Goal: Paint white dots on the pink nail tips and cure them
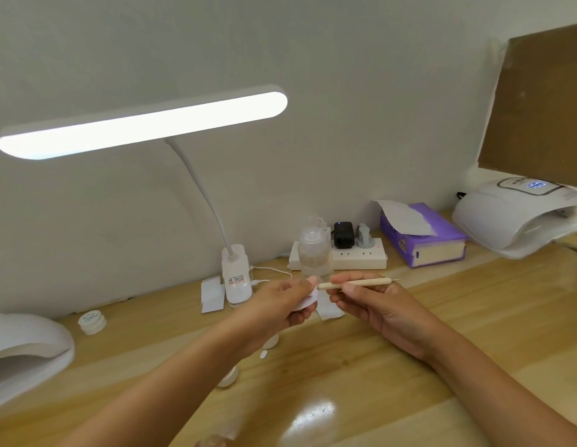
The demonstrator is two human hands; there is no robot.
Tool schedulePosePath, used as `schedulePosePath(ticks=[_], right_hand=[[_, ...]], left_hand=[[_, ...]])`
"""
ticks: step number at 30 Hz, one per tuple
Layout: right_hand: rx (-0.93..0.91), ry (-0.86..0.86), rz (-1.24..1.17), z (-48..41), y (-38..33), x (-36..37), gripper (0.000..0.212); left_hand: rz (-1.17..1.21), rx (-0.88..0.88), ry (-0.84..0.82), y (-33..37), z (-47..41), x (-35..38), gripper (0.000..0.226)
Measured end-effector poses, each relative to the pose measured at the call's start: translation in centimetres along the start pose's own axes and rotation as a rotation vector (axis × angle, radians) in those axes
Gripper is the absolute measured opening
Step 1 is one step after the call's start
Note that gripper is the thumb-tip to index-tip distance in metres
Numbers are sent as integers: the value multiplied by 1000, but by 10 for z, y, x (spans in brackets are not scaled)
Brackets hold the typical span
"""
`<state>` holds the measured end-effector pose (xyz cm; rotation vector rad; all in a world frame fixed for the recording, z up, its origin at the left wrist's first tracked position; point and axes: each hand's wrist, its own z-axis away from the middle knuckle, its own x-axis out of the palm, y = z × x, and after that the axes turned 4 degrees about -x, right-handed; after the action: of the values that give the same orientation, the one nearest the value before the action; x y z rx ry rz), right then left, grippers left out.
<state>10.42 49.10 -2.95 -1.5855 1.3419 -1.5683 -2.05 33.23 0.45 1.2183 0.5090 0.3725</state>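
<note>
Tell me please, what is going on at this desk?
A person is at a wooden desk under a lit desk lamp. The right hand holds a wooden dotting tool, and the left hand pinches a white wipe at the tool's end, it seems to clean it. A curing lamp at the far right shows a lit display.

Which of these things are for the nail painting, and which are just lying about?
For the job: dotting tool, wipe, right nail lamp, probably the jar.
Lying about: tissue box, power strip, bottle.

Bare left hand point(279, 304), bare right hand point(379, 309)
</note>
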Motion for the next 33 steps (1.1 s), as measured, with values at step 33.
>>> schedulePosePath(ticks=[33], right_hand=[[-96, 139, -165, -3, 1, 4, 26]], left_hand=[[402, 24, 372, 7, 8, 6, 18]])
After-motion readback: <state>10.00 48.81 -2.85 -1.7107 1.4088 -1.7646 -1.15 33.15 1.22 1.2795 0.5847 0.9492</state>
